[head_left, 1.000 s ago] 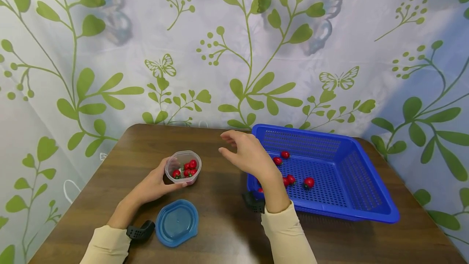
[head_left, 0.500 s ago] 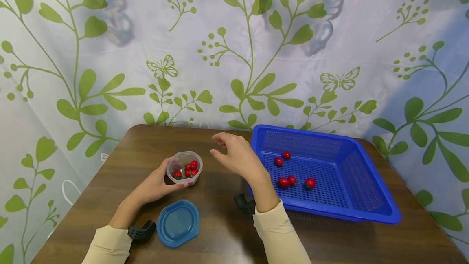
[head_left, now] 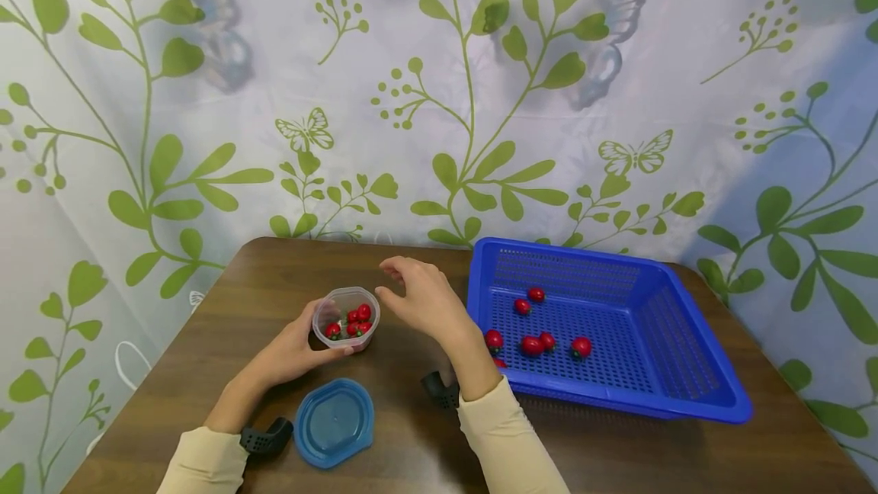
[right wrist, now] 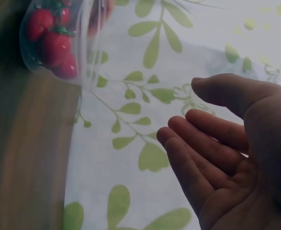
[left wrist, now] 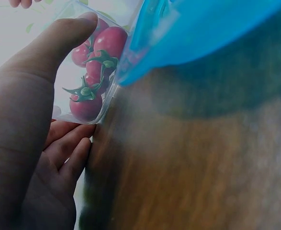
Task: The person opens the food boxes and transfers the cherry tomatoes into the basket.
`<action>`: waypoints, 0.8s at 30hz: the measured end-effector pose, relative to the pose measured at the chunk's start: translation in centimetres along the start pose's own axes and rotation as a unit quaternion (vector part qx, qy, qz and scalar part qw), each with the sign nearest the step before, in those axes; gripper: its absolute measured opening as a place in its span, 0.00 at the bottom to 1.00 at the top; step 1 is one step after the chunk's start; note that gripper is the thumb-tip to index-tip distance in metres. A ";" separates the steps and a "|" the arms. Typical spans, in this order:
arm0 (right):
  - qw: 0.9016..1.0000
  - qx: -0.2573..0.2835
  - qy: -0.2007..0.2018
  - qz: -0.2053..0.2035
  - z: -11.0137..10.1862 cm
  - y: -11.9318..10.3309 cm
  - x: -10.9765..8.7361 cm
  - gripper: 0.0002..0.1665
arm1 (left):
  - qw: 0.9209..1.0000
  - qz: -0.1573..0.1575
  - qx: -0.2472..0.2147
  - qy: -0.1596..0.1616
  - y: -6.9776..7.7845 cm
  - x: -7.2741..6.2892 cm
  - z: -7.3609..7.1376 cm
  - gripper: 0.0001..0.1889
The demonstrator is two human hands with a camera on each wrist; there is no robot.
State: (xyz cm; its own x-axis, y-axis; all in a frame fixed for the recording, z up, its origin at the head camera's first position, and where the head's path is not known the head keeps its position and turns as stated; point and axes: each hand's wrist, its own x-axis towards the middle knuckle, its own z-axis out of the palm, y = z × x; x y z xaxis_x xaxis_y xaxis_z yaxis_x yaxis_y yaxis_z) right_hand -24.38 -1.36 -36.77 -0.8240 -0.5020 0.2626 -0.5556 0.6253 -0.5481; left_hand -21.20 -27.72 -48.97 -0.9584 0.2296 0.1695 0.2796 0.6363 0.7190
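My left hand (head_left: 291,345) holds a clear plastic food container (head_left: 321,323) on the table, thumb along the near side and fingers round the far left. Several red cherry tomatoes (head_left: 354,328) with green stems lie inside it; the left wrist view shows these tomatoes (left wrist: 99,67) through the wall. My right hand (head_left: 427,297) hovers just right of the container, fingers loosely bent. Nothing lies between the thumb and fingers of the right hand (right wrist: 217,148) in the right wrist view. A blue lid (head_left: 334,422) lies on the table in front of the container.
A blue perforated plastic basket (head_left: 617,393) stands on the right of the wooden table (head_left: 405,433), with several loose cherry tomatoes (head_left: 531,346) on its floor. A patterned curtain (head_left: 384,197) hangs behind the table's back edge.
My right hand has moved left from the basket's edge towards the container, uncovering more tomatoes in the basket. My left hand and the container have stayed in place.
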 end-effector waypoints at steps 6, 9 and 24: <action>1.000 -0.010 -0.005 0.000 1.3 -0.3 0.4 0.21 | 1.000 0.000 0.000 0.000 -0.1 0.0 0.0 0.46; 1.000 -0.006 -0.014 0.002 2.0 -0.4 0.6 0.21 | 1.000 -0.001 -0.004 -0.002 -0.2 0.0 0.1 0.47; 0.997 -0.041 -0.062 0.020 5.0 -0.3 1.4 0.25 | 1.000 -0.005 -0.004 -0.010 0.0 -0.2 -0.1 0.47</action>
State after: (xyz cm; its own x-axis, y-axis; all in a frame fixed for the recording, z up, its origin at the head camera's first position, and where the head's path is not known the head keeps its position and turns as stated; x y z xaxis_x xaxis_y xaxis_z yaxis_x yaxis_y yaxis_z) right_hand -24.86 -5.22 -40.21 -0.8287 -0.5425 0.1376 -0.5333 0.6910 -0.4879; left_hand -20.99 -27.83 -48.89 -0.9595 0.2385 0.1497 0.2704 0.6323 0.7260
